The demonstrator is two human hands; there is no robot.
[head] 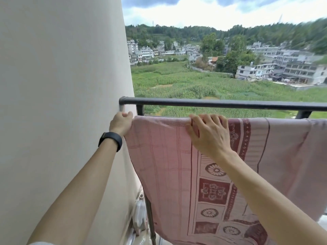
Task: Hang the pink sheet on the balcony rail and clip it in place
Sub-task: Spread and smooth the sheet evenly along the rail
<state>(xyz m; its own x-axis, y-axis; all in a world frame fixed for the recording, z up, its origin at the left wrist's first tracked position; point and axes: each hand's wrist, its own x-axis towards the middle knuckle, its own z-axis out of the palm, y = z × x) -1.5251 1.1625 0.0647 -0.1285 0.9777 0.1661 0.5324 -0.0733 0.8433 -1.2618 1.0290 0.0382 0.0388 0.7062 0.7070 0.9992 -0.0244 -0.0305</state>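
Note:
The pink sheet (159, 156), patterned with dark red squares and flowers, hangs draped over a bar just below the black balcony rail (221, 103). My left hand (121, 123) grips the sheet's left top corner close to the wall; a black band sits on that wrist. My right hand (208, 133) lies on the sheet's top fold a little to the right, fingers spread and curled over the edge. No clip shows in view.
A pale wall (62, 103) fills the left side, touching the rail's end. A plastic jug (139, 214) stands on the floor by the wall under the sheet. Beyond the rail lie green fields and buildings far below.

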